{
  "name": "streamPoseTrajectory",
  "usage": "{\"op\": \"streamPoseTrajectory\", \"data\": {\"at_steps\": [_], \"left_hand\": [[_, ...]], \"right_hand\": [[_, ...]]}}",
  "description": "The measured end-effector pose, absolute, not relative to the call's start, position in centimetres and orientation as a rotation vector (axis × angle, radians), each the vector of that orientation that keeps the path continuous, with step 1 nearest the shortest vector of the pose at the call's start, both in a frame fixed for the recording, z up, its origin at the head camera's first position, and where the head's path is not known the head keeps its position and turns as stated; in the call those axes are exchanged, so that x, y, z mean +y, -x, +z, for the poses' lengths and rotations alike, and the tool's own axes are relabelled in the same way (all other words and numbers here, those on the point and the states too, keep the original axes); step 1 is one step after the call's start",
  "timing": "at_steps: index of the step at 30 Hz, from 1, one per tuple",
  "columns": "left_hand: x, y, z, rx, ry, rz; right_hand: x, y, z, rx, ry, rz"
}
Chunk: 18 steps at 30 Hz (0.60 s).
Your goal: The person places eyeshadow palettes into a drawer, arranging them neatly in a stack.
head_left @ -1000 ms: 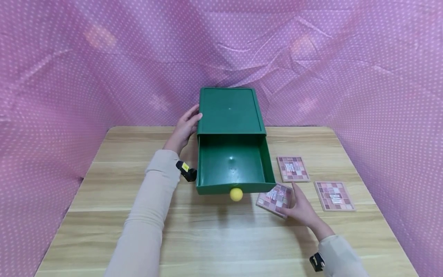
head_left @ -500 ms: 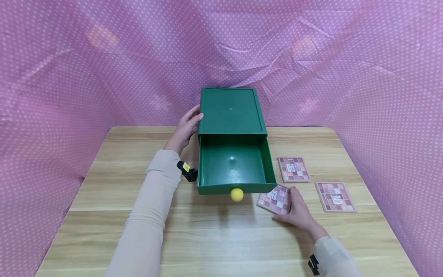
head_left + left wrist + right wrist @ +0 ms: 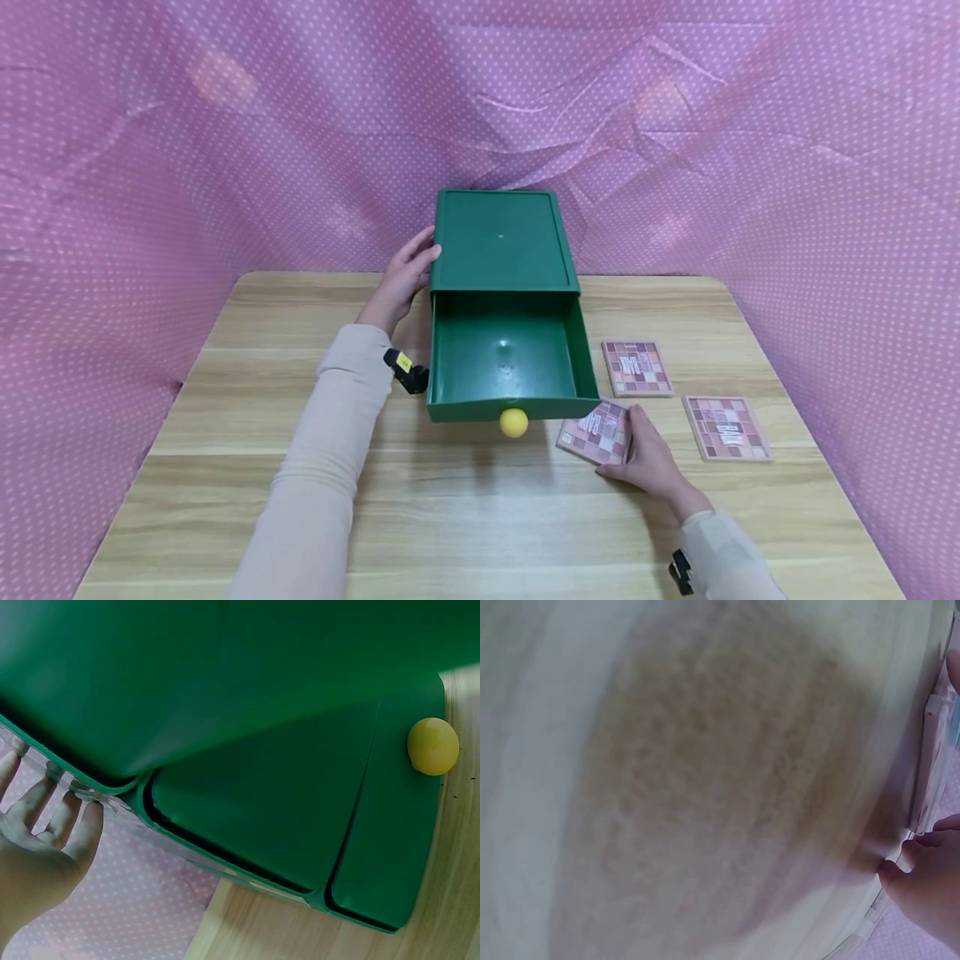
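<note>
A green plastic drawer unit (image 3: 502, 237) stands at the back of the table, its drawer (image 3: 502, 350) pulled out. A yellow ball-shaped knob (image 3: 513, 422) is fixed to the drawer front. My left hand (image 3: 397, 283) rests against the unit's left side with fingers extended, as the left wrist view also shows. My right hand (image 3: 656, 467) holds a flat square box (image 3: 596, 433) with a pink checkered top by its right corner, thumb along the near edge. Part of that box lies under the drawer's front right corner in the head view.
Two similar checkered boxes lie on the right: one farther back (image 3: 637, 367), the other (image 3: 727, 427) closer to the table's right edge. The wooden table (image 3: 247, 400) is walled by pink dotted cloth (image 3: 360, 108) at the back and sides.
My right hand has shifted slightly left, and its thumb has gone from over the box's top to its near edge. My left hand, the drawer and the boxes have kept their places.
</note>
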<state>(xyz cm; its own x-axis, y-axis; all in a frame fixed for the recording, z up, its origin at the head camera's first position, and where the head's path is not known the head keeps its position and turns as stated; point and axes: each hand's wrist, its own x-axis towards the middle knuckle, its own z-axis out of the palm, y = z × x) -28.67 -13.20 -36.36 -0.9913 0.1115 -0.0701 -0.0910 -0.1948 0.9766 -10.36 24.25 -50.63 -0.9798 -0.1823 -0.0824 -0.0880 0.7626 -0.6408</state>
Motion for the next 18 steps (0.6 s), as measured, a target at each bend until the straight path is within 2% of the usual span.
{"op": "streamPoseTrajectory", "data": {"at_steps": [18], "left_hand": [[-13.13,28.81,-36.36,1.893,-0.011,2.338]], "right_hand": [[24.23,9.72,-50.87,2.816,0.123,-1.189]]}}
